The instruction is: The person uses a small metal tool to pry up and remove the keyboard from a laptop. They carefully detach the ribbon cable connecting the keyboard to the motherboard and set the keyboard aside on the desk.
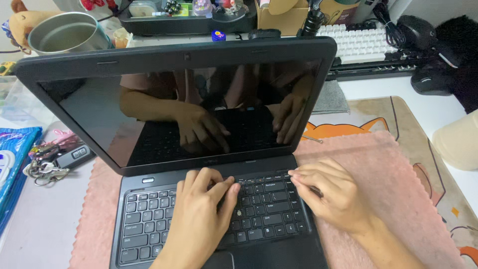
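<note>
1. At the far left edge you have a blue plastic package (pixel 12 159) lying flat, with a bunch of keys (pixel 52 162) and a black key fob just beside it on the table (pixel 40 229).
2. Behind them stands a round metal pot (pixel 64 32), upright and open at the top.
3. The black laptop (pixel 199 124) sits in front of you on a pink cloth (pixel 388 179), its long axis running left to right, the dark screen tilted back and mirroring both your hands.
4. Your left hand (pixel 201 209) rests palm down on the middle of the keyboard (pixel 149 224), fingers curled, tips touching the top key rows just below the hinge. It holds nothing.
5. Your right hand (pixel 331 194) lies at the keyboard's right edge, fingers bent and pointing left onto the upper right keys; whether it pinches something small, you cannot tell from here.
6. Both hands touch the laptop; the right is nearer its right rim.
7. Behind the screen at the right lie a white keyboard (pixel 358 42) and a brown cardboard box (pixel 289 15).
8. Under the cloth shows a mat (pixel 398 114) with an orange cartoon animal.
</note>
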